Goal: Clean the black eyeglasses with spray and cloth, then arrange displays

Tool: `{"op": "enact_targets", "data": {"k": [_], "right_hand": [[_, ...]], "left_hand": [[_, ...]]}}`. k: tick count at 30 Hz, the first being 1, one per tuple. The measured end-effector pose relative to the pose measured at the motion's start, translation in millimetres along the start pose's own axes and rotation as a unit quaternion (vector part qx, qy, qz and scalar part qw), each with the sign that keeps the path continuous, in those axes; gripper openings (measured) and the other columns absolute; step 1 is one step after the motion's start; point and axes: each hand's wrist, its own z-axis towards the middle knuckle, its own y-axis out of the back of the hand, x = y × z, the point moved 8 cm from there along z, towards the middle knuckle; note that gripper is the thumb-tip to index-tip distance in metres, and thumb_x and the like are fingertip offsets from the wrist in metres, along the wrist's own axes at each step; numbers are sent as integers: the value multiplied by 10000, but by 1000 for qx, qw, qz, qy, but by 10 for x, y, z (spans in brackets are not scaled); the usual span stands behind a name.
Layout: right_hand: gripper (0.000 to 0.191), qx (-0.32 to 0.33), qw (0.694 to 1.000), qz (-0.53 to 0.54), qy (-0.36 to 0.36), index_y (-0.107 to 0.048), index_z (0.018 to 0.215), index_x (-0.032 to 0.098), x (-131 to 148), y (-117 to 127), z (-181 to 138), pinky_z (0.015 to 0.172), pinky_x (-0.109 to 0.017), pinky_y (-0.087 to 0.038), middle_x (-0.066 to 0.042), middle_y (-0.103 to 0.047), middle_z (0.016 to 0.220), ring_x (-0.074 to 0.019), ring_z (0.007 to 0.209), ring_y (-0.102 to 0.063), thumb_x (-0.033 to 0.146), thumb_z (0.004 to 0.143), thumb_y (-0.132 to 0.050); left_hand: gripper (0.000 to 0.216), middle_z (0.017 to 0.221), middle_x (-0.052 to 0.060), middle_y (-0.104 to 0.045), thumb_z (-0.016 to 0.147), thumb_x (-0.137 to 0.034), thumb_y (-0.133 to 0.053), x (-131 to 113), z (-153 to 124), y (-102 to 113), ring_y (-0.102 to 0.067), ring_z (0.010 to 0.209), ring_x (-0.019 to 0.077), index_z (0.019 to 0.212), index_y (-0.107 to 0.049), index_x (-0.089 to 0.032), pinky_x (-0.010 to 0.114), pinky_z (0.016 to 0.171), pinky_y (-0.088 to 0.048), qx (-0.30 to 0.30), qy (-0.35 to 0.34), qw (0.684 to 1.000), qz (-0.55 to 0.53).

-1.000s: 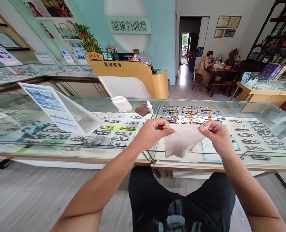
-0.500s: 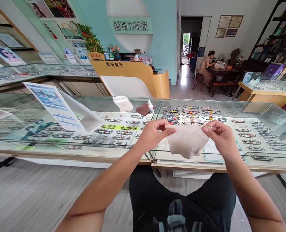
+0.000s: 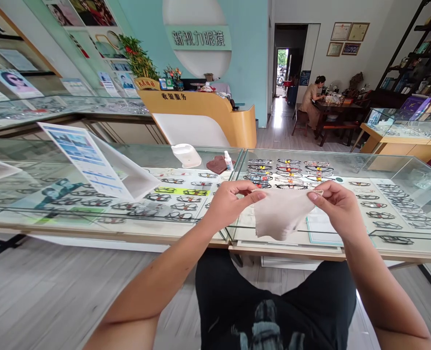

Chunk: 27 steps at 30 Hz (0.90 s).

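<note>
A small beige cloth [image 3: 281,214] hangs stretched between my two hands above the glass display counter. My left hand [image 3: 233,200] pinches its upper left corner between thumb and fingers. At the opposite corner, my right hand [image 3: 335,206] is closed on the cloth in the same kind of pinch. The lower edge of the cloth droops loosely. Below and behind it, rows of eyeglasses [image 3: 290,169] lie inside the glass case. Part of a white sheet with a teal edge [image 3: 322,231] shows below the cloth.
On the glass top [image 3: 157,158] stand a folded leaflet [image 3: 87,158], a white plastic container [image 3: 186,155], a brown cloth [image 3: 216,165] and a small spray bottle [image 3: 228,161]. A cash desk [image 3: 200,109] stands behind. Farther back, a person [image 3: 313,99] sits at a dark table.
My right hand has moved slightly to the right, drawing the cloth's top edge wider. My left hand keeps its pinch. The view has shifted a little.
</note>
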Motion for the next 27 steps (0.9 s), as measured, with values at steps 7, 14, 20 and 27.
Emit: {"op": "enact_targets", "data": {"k": [7, 14, 20, 27], "right_hand": [[434, 11, 1000, -2, -19, -746, 807, 252, -9, 34, 9, 619, -325, -492, -14, -750, 712, -176, 659, -638, 640, 730, -925], [470, -13, 999, -33, -7, -711, 748, 239, 12, 99, 10, 680, -344, -515, -18, -759, 712, -179, 676, -654, 651, 709, -933], [470, -15, 1000, -18, -12, -698, 727, 237, 35, 90, 9, 666, -331, -521, -25, -767, 720, -173, 677, -659, 633, 693, -948], [432, 23, 999, 6, -42, -813, 816, 233, 5, 21, 44, 713, -339, -577, -45, -807, 834, -190, 768, -707, 619, 680, -949]], "left_hand": [[419, 767, 47, -751, 752, -633, -875, -5, -18, 36, -629, 752, 194, 719, -807, -221, 304, 670, -463, -7, -14, 1000, 2], [393, 818, 61, -783, 769, -621, -871, 0, -25, 48, -673, 800, 210, 763, -836, -229, 315, 716, -501, -8, -17, 1000, 2], [343, 813, 61, -792, 827, -566, -845, -36, -56, 65, -687, 781, 201, 752, -832, -232, 318, 733, -526, -20, -45, 999, 3], [346, 870, 65, -830, 780, -608, -873, -46, -38, 126, -737, 820, 225, 770, -858, -262, 314, 730, -574, -41, -47, 998, 5]]}}
